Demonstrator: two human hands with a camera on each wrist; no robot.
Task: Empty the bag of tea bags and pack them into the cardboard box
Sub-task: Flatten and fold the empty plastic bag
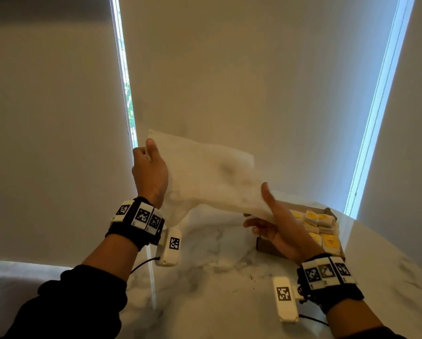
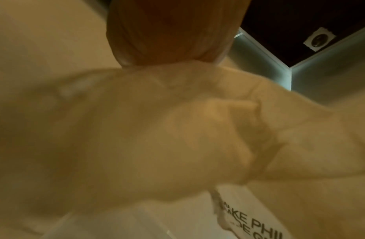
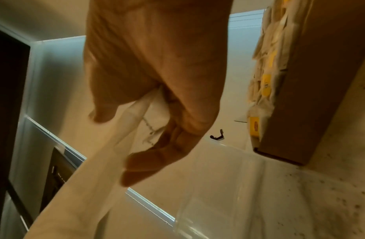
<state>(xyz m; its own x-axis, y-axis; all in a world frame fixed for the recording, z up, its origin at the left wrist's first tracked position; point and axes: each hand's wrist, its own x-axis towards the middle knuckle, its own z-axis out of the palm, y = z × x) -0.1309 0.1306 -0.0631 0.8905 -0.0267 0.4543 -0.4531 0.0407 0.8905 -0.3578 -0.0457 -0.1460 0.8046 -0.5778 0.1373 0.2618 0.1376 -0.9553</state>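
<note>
A: From the head view, what could go wrong?
B: The bag (image 1: 205, 172), held up left of the cardboard box (image 1: 266, 248), could shed dust onto the table (image 1: 205, 277). The tea bags (image 1: 320, 223) already sit boxed at far right. Left hand (image 1: 150, 172) pinches the high corner.

A: Left wrist view?
B: Blurred; plastic fills it.

A: Right wrist view?
B: Right hand (image 3: 157, 77) clamps the low edge, fingers (image 3: 148, 163) loosely curled.

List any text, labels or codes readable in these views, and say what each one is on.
"KE PHIL": partial black letters on a white printed surface at the bottom of the left wrist view; the line below it is cut off and unreadable.
Tea bags in the cardboard box: yellow tags with a dark mark, too small to read.
Wrist bands: black-and-white square marker codes, no letters.
Plastic bag: no print readable.
</note>
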